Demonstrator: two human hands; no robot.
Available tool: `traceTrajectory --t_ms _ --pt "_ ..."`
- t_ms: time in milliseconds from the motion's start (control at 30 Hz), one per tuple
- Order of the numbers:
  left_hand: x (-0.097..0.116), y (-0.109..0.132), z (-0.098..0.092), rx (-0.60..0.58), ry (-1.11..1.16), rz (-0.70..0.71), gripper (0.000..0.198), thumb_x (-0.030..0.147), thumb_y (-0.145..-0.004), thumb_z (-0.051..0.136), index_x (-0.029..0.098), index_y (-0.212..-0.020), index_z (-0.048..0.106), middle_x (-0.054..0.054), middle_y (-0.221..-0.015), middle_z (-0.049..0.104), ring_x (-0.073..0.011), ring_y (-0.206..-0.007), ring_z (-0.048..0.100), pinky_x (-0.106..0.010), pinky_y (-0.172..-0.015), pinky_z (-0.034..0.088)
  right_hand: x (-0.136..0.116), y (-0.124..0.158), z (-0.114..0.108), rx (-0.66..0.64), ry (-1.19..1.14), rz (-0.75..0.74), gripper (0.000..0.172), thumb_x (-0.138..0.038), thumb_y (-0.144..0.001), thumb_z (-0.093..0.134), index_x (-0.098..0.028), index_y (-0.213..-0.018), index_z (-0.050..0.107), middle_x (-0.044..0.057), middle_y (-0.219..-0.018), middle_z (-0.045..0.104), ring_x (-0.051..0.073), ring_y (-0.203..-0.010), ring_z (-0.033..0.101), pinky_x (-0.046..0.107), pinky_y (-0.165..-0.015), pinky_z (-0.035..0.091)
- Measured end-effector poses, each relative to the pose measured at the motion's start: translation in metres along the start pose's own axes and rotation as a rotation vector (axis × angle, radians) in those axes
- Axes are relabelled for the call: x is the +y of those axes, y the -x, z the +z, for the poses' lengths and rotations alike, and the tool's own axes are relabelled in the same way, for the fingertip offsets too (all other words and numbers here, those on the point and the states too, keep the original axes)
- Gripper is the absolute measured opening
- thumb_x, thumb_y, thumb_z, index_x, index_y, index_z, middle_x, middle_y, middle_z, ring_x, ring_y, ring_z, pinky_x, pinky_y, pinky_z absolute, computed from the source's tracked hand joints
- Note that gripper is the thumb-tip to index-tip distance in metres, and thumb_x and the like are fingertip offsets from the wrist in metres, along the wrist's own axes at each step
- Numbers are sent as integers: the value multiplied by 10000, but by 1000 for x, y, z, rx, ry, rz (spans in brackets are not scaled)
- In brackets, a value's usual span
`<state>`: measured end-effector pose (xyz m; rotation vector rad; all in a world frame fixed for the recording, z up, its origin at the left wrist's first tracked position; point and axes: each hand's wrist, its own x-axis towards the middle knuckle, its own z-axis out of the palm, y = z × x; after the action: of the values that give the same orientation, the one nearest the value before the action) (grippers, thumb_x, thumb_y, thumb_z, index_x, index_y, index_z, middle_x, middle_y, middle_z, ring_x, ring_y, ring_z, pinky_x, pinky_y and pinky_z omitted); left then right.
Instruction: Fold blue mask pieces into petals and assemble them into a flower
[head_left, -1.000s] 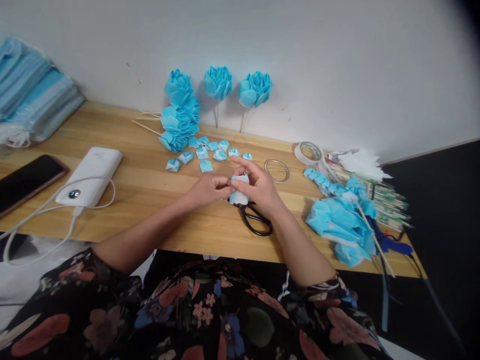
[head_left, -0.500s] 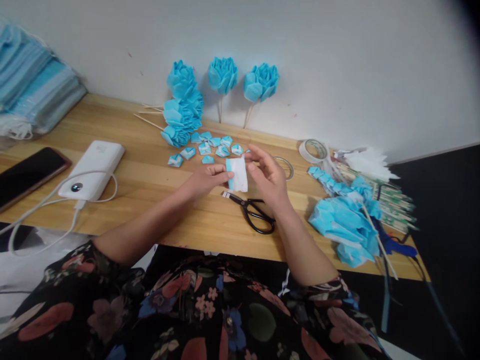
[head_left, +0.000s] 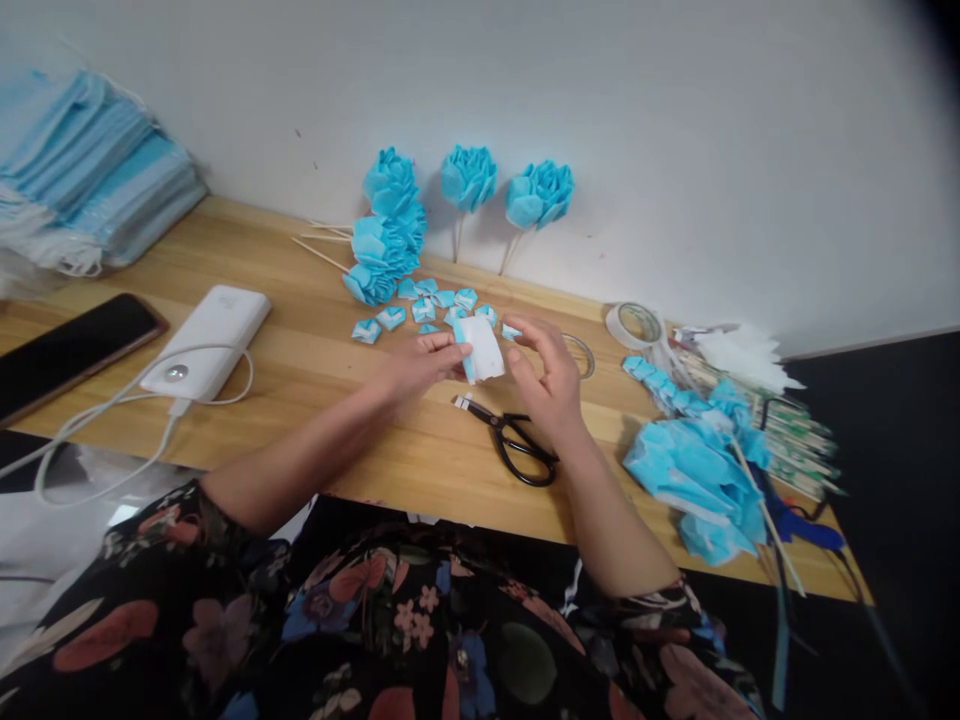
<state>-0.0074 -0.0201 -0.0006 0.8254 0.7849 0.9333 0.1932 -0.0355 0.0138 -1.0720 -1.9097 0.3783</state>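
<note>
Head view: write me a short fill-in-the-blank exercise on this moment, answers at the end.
The left hand pinches a small white-and-____ piece.
The scissors have ____ handles.
The phone lies to the ____ of the power bank.
The cable plugged into the power bank is ____.

Missing words: blue; black; left; white.

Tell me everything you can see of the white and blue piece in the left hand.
The white and blue piece looks thin and roughly rectangular, mostly white, with a light-blue strip along its left edge in this view. It resembles paper or soft nonwoven fabric. The left hand pinches it near that strip, above the wooden table. The right hand is just beyond its right edge, apparently not touching.
</note>
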Motion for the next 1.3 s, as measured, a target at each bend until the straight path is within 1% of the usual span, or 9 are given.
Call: traceTrajectory --t_ms 67,133,300,433,633,767,933,1100,1300 --pt "0 -1 0 3 19 -6 260 332 -770 829 123 -889 728 -62 -857 776 -161 -790 697 -370 -879 539 2 0 0 20 -6 -12 358 -274 -974 516 -352 -1304 628 45 -1302 699 281 -1243 613 539 -1066 499" --pt "0 -2 -1 7 42 -7 256 327 -779 823 125 -901 723 -70 -870 776 -168 -799 704 -368 -870 539 3 1 -1 11 17 -89 401 -205 -951 508 -362 -1302 621 35 -1325 685 277 -1256 604 554 -1092 473" --pt "0 -4 -4 22 80 -6 216 295 -810 796 138 -927 704 -58 -878 760 -154 -822 701 -335 -849 534 3 1 3 -126 91 -252 548 -101 -880 518 -391 -1341 578 14 -1445 603 291 -1394 505 606 -1146 414" --pt "-1 -1 0 14 124 -26 134 246 -828 763 149 -893 696 -35 -876 754 -136 -825 703 -311 -868 532 8 -1 7 -163 140 -285 447 -141 -901 577 -397 -1262 642 0 -1500 559 298 -1457 434 615 -1164 391" --pt "-3 2 6 -14 143 -33 183 253 -780 815 133 -872 711 -56 -857 759 -137 -791 700 -307 -864 552 11 0 11 -165 110 -192 212 -229 -926 630 -386 -1005 748 -25 -1413 633 307 -1398 480 623 -1155 377" --pt "-5 0 4 1 84 -15 230 306 -766 826 144 -885 715 -61 -905 765 -153 -846 703 -321 -887 547 11 4 16 -102 81 -133 116 -314 -927 657 -356 -914 764 -4 -1342 674 306 -1348 523 604 -1146 391" --pt "-5 -1 1 12 50 6 267 338 -760 831 135 -892 718 -64 -889 766 -183 -869 722 -383 -931 537 6 6 19 -31 -20 -2 105 -377 -928 672 -322 -901 758 26 -1303 682 274 -1274 589 545 -1083 475" --pt "-5 -2 1 23 72 -1 216 293 -758 834 129 -860 737 -65 -842 773 -181 -836 729 -397 -937 530 3 6 21 18 -245 221 150 -414 -902 695 -270 -876 729 56 -1290 689 253 -1245 626 499 -1121 451" --pt "-4 -2 0 42 31 -27 243 315 -732 852 132 -857 752 -78 -837 782 -159 -748 700 -369 -858 529 7 7 26 34 -450 356 171 -423 -858 726 -254 -846 702 45 -1116 740 214 -1110 668 384 -994 514"
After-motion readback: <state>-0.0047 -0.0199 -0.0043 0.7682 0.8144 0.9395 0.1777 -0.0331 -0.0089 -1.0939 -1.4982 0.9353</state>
